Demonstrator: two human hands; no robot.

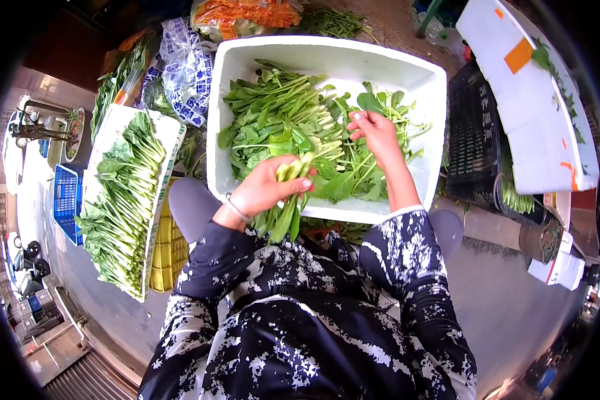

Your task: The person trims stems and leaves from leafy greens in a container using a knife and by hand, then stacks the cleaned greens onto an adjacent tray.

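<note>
My left hand [273, 183] is closed round a small bunch of leafy greens [293, 173], stems up and leaves hanging toward my lap, over the near edge of a white foam box [327, 212]. Above the box's right half is my right hand [378, 137], its fingers curled and thumb near the forefinger; whether a stem is pinched there I cannot make out. A green leaf [370, 102] shows just beyond those fingertips. Inside the box, a neat pile of greens [273, 110] lies to the left, and looser greens [353, 177] spread to the right.
At left, a white board [173, 130] bearing lined-up greens rests over a yellow crate [167, 250], with a blue crate [67, 200] beyond. Plastic bags [183, 73] lie behind the box. A black crate [473, 133] and a tilted white foam piece [527, 87] stand to the right.
</note>
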